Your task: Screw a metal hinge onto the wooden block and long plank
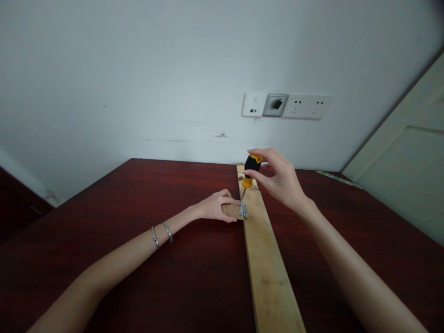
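My right hand (pixel 275 175) grips a yellow and black screwdriver (pixel 252 167) by its handle, fingers around the upper part. The screwdriver tilts slightly, and its tip meets a small metal hinge (pixel 243 211). That hinge spans a small wooden block (pixel 233 211) on the left and a long wooden plank (pixel 268 263) on the right. Thumb and fingers of my left hand (pixel 217 206) are closed around the small block, close to the hinge. Any screw under the tip is too small to make out.
The dark red tabletop (pixel 156 277) lies under the plank and reaches back to a white wall (pixel 138 83). Wall sockets (pixel 307 106) and a black plug (pixel 277 104) are above the table's back edge. A pale panelled door (pixel 409 152) stands at the right.
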A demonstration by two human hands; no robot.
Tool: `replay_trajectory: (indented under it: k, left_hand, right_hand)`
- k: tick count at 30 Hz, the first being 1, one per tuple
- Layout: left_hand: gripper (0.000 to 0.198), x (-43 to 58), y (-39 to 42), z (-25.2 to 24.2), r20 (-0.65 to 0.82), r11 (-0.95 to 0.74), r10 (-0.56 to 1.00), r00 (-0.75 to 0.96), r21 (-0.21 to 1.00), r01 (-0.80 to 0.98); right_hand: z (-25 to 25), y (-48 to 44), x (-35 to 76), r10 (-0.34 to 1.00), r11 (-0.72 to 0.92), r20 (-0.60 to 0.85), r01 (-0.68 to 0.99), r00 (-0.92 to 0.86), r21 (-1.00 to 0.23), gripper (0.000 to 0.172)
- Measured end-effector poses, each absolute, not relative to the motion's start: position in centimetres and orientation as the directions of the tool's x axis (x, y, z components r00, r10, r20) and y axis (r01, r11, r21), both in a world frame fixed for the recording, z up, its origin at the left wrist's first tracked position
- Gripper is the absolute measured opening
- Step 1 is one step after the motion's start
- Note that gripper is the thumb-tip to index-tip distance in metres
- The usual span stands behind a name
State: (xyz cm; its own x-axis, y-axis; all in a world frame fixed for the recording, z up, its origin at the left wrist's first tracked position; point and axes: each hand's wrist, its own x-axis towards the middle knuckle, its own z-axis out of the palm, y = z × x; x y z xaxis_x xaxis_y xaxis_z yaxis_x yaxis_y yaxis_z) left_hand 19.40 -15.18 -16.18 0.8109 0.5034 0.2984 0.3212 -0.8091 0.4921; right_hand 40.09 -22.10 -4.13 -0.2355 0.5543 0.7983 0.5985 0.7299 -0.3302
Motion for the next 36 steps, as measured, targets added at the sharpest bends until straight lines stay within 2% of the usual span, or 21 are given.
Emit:
replay_trajectory:
  k: [12,19,25,29,33,36]
  left_hand:
    - [0.058,19.32,-15.3,-16.05,0.295,-0.807,0.504,0.812,0.496,0.321]
    - [0.057,19.39,-15.27,-16.1,0.302,-0.815,0.496,0.814,0.485,0.317]
    - [0.057,19.35,-15.28,-16.11,0.303,-0.815,0.499,0.812,0.482,0.321]
    - [0.057,19.35,-15.33,-16.0,0.294,-0.811,0.504,0.812,0.485,0.328]
    - [0.057,19.36,-15.33,-15.92,0.295,-0.813,0.5,0.814,0.483,0.324]
    - [0.056,19.34,-15.31,-15.91,0.294,-0.813,0.496,0.817,0.488,0.318]
  right_hand:
    - [-4.01,-22.4,40.13,0.579,0.722,0.777,0.598,-0.247,-0.348,0.036]
    - [-3.82,-22.62,40.27,0.593,0.73,0.738,0.601,-0.322,-0.325,0.045]
    - [-4.07,-22.37,40.0,0.575,0.72,0.777,0.61,-0.255,-0.332,0.032]
    - [-3.62,-22.84,39.93,0.601,0.702,0.766,0.61,-0.229,-0.368,0.032]
    - [-3.55,-22.68,40.2,0.572,0.736,0.766,0.595,-0.292,-0.323,0.034]
    - [-3.86,-22.25,40.26,0.567,0.726,0.78,0.61,-0.267,-0.319,0.031]
